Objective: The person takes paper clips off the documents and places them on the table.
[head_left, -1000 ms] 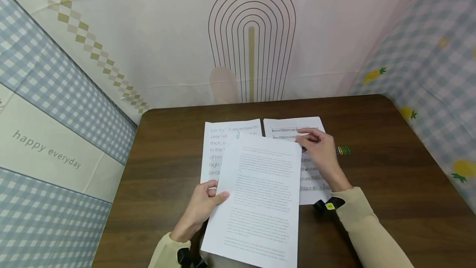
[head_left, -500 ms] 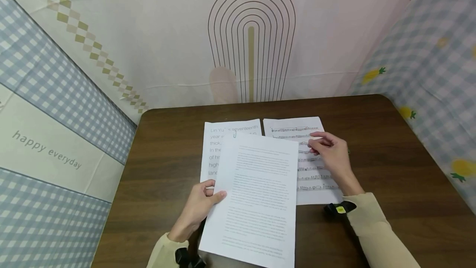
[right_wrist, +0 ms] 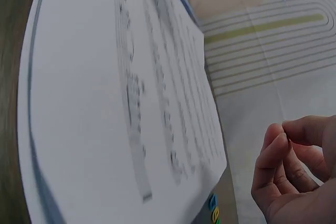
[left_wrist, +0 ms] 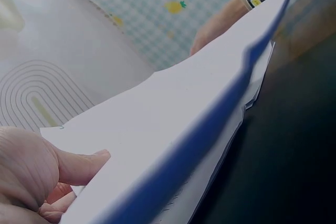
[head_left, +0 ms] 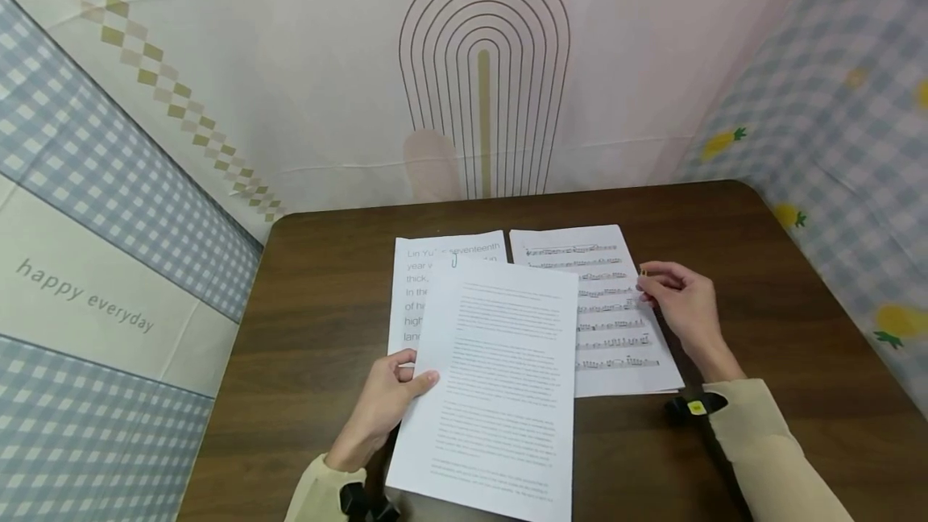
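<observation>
My left hand holds a printed text sheet by its left edge, thumb on top. A greenish paper clip sits at the sheet's top edge. The sheet is raised and slants over two papers on the table: a large-print page at left and sheet music at right. Beside the music's right edge, my right hand pinches a small yellowish paper clip, mostly hidden by the fingertips. The right wrist view shows thumb and forefinger pressed together, the clip barely visible there.
Several coloured paper clips lie past the sheet music; the right hand covers them in the head view. The brown table meets a patterned cloth wall at the back. Checked cloth hangs at the right.
My right hand has moved right, from the held sheet's top right corner past the sheet music, and now pinches a paper clip. The left hand and its sheet have barely shifted left.
</observation>
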Demonstrator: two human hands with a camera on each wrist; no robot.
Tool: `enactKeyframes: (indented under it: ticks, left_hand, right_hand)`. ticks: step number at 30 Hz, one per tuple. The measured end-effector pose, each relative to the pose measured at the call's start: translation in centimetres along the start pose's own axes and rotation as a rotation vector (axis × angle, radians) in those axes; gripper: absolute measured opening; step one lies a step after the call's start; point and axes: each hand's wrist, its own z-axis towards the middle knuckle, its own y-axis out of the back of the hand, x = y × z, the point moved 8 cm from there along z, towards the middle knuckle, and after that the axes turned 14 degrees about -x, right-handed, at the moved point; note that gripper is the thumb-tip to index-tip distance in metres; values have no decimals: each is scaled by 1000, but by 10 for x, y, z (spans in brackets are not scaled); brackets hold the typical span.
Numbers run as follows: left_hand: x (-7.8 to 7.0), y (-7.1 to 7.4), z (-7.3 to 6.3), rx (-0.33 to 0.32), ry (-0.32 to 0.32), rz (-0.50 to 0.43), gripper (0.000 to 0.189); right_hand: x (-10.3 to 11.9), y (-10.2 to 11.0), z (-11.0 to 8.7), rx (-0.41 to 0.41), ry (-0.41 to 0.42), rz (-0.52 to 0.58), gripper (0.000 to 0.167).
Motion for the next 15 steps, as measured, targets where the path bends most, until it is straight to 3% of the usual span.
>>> enactKeyframes:
  ticks: [8, 15]
  left_hand:
    - [-1, 3, -1, -15, 0, 10, 31]
    - [-1, 5, -1, -5, -4, 8, 32]
  right_hand:
    - [-19, 17, 20, -28, -9, 12, 39]
    - [-33, 31, 31, -36, -18, -61, 38]
